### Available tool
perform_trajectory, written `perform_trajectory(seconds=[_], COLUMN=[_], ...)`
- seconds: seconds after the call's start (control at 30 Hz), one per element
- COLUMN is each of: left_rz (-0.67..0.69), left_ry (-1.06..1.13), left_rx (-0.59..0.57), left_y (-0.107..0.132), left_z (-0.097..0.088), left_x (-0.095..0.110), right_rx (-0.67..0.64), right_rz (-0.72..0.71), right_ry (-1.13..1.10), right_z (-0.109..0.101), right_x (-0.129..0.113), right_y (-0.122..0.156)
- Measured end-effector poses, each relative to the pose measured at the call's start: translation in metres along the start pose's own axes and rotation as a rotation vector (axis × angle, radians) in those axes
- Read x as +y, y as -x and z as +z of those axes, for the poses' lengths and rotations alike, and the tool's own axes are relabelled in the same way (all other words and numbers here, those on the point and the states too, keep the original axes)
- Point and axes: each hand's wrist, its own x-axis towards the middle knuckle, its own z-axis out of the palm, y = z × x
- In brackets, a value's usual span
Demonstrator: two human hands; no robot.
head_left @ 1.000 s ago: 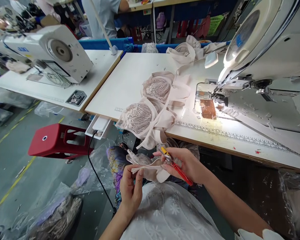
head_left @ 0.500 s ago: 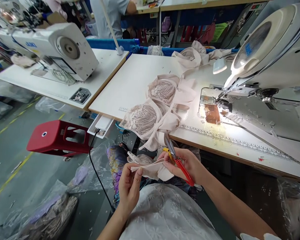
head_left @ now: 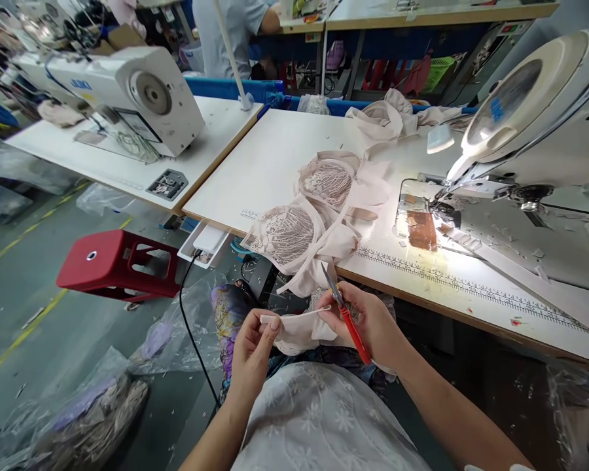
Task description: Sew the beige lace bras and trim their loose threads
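Note:
My left hand (head_left: 252, 347) pinches the end of a pale pink bra band (head_left: 299, 329) between thumb and fingers above my lap. My right hand (head_left: 373, 320) grips red-handled scissors (head_left: 347, 317), their blades pointing up and away from me. Its thumb and fingertips also appear to pinch the other end of the band, so the edge stretches between both hands. The rest of this piece bunches below, partly hidden. Just beyond, a pale pink lace-cupped bra (head_left: 287, 234) lies on the white sewing table (head_left: 275, 147) and droops over its front edge.
A lit sewing machine (head_left: 535, 163) stands at the right, with a printed ruler strip (head_left: 432, 271) along the table front. More pink pieces (head_left: 380, 118) lie at the back. At left are another sewing machine (head_left: 152, 98) and a red stool (head_left: 112, 265). A person (head_left: 226, 39) sits ahead.
The band's edge is now drawn straighter between my hands. The scissors have turned slightly more upright, and the yellow part near their blades no longer shows. The view has shifted a little left.

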Motion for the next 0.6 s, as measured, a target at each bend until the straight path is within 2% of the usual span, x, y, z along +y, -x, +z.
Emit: perform_trajectory(seconds=[0.1,0.2,0.3,0.37,0.4,0.47,0.53,0.6], left_rz=[-0.02,-0.005,0.176,0.304,0.337,0.346,0.296,0.205], left_ry=[0.002,-0.115,-0.495,-0.731,-0.787,-0.765,-0.665,-0.591], left_rx=[-0.021,-0.103,-0.103,-0.132,-0.199,-0.4,-0.577,-0.665], left_y=[-0.007,-0.011,-0.008,-0.005,-0.004,-0.006,-0.014,-0.024], left_z=[-0.004,-0.013,-0.022,-0.02,-0.017,-0.007,0.004,0.01], left_x=[0.002,0.016,0.045,0.063,0.07,0.077,0.077,0.074], right_rx=[-0.011,-0.028,-0.026,-0.037,-0.045,-0.061,-0.062,-0.055], right_rz=[-0.001,-0.038,-0.129,-0.204,-0.244,-0.316,-0.35,-0.315], right_ry=[-0.018,0.004,0.12,0.179,0.194,0.206,0.213,0.183], right_z=[0.0,0.001,0.003,0.005,0.006,0.008,0.009,0.008], right_x=[-0.005,-0.004,-0.004,-0.006,-0.007,-0.01,-0.011,-0.01], right_y=[0.0,0.0,-0.003,-0.005,-0.007,-0.009,-0.011,-0.012])
